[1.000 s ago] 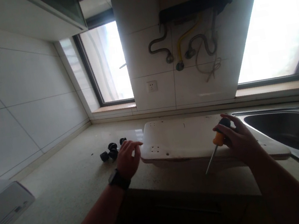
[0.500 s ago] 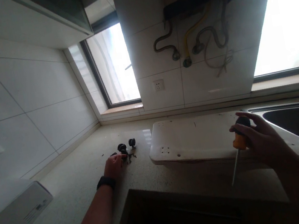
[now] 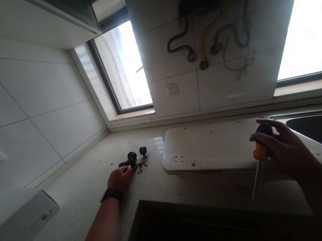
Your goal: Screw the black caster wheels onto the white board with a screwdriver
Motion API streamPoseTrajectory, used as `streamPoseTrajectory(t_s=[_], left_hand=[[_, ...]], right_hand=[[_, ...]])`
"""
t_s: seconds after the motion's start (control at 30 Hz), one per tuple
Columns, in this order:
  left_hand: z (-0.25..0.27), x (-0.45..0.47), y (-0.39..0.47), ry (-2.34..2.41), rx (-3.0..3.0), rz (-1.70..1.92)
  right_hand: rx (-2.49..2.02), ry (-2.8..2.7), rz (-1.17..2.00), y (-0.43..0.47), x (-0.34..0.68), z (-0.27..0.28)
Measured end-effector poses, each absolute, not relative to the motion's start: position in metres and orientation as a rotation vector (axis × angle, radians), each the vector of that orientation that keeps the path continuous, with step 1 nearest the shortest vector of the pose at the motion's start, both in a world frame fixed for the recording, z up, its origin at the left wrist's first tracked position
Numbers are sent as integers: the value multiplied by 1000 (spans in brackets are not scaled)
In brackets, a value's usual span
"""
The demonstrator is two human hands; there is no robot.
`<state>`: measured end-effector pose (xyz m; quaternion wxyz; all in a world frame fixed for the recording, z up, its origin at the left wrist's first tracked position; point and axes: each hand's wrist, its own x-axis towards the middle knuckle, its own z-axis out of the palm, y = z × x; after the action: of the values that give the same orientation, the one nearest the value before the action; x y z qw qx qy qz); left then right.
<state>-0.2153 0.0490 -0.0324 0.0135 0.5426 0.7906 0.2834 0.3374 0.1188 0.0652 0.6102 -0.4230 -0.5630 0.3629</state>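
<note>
From my head camera, looking down at a pale speckled countertop: my right hand is closed around the black-and-orange handle of a screwdriver, its metal shaft slanting down and a little to the left, its tip clear of the white board. That board lies flat on the counter between my two hands, running right to the edge of the sink; small holes are grouped near its left corners.

My left hand, a dark watch on its wrist, reaches to a cluster of black casters left of the board. Its fingers are bent together at the nearest ones — whether they have hold of anything, I cannot tell. Small dark screws lie scattered just beside the fingertips — well apart from the screwdriver.
</note>
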Motion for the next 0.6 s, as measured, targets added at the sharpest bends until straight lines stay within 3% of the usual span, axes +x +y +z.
streamPoseTrajectory(t_s=[0.3, 0.6], left_hand=[[-37, -200, 60, 2556, 1693, 615], [-38, -188, 65, 2643, 1586, 674]], right_hand=[[-1030, -1294, 807, 123, 335, 58], [-1032, -1287, 805, 120, 334, 60]])
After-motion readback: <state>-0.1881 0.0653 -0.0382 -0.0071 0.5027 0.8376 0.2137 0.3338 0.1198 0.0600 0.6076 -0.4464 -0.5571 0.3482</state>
